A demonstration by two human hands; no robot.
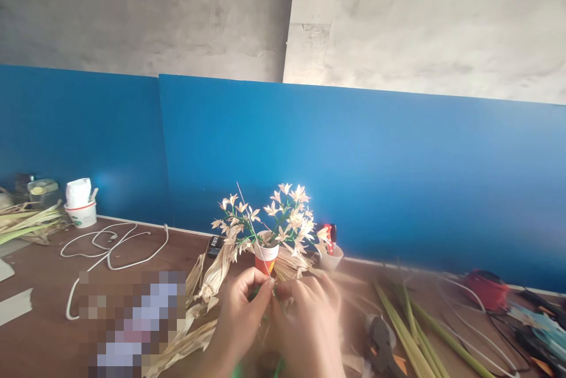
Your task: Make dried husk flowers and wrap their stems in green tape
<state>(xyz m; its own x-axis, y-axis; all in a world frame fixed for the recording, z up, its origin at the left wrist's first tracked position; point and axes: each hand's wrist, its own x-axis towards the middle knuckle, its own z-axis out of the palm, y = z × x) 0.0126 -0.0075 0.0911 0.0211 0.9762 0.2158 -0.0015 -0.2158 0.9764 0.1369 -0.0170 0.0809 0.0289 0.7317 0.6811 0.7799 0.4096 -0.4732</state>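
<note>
My left hand is closed in a pinch, thumb against forefinger, on a thin wire that slants up and left past the flowers. Beside it, touching or nearly so, my right hand has its fingers curled in, smeared by motion; what they grip is hidden. A little green shows between and below the hands. Just beyond them stands a red and white paper cup holding sprays of pale handmade flowers on green stems. Dry corn husks lie around the cup's foot.
A white cable loops across the brown table at left, near a white tub. Behind the flowers is a small white cup with red-handled tools. Green leaf strips, a dark clamp-like tool and a red object lie at right.
</note>
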